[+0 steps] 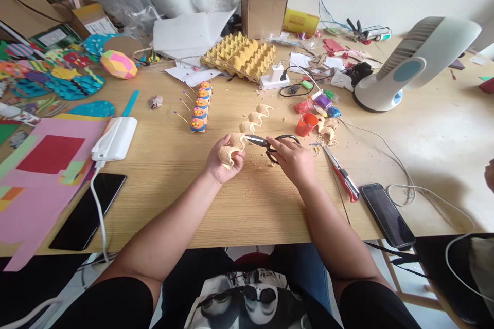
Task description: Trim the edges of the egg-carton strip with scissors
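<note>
My left hand (pixel 225 163) is closed round the near end of a strip of tan egg carton cups (pixel 247 127), which slants away over the table. In my right hand (pixel 292 160) is a pair of black-handled scissors (pixel 258 140). Their blades point left and meet the edge of the carton strip beside my left fingers; whether they are parted I cannot make out. Small tan scraps lie on the wood below. Beyond my left hand stands a painted egg carton caterpillar (pixel 200 105) in orange and blue, with pins sticking out at its left.
A red cup (pixel 306 124), clay packets (pixel 322 100) and a utility knife (pixel 342 175) lie to the right, with a phone (pixel 388 215) and a white fan (pixel 409 64) beyond. Yellow egg trays (pixel 239 56) sit at the back. At left are a power bank (pixel 115 138) and another phone (pixel 88 211).
</note>
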Demonstrator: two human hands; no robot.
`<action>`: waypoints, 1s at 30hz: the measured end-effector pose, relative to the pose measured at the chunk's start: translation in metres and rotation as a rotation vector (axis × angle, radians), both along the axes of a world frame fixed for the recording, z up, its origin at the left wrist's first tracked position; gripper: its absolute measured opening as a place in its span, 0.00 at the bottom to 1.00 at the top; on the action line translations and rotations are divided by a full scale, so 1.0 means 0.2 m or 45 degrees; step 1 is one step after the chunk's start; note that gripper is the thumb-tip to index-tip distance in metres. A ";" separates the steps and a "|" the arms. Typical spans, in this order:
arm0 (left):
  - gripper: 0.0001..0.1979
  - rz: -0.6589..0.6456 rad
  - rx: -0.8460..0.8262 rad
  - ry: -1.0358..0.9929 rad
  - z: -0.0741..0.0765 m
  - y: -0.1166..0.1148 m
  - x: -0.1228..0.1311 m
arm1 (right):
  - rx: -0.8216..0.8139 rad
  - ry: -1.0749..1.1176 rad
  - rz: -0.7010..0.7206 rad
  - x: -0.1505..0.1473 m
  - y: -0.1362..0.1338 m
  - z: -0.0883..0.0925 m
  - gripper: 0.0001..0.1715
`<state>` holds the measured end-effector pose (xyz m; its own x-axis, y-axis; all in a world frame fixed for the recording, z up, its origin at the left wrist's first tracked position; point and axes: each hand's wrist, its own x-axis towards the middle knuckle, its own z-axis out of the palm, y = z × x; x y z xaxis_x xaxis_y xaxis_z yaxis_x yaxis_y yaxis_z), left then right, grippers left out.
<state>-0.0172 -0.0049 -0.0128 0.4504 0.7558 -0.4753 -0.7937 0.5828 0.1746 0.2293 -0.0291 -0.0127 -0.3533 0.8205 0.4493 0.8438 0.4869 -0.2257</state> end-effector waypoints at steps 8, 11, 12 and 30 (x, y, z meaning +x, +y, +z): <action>0.17 0.024 -0.004 0.038 0.01 0.00 0.00 | -0.037 -0.035 -0.014 0.00 0.00 0.00 0.23; 0.18 0.037 -0.007 0.053 0.02 0.00 0.01 | -0.036 -0.047 -0.020 0.00 0.00 0.00 0.24; 0.18 0.040 -0.008 0.056 0.02 0.00 0.01 | -0.035 -0.046 -0.018 0.00 0.00 0.00 0.24; 0.03 0.175 0.207 0.378 0.02 -0.02 0.05 | -0.144 0.093 0.037 0.01 0.03 0.03 0.21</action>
<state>-0.0078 -0.0081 -0.0080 0.1998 0.8761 -0.4387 -0.7634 0.4199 0.4909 0.2319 -0.0236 -0.0072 -0.3469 0.8574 0.3802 0.8091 0.4786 -0.3410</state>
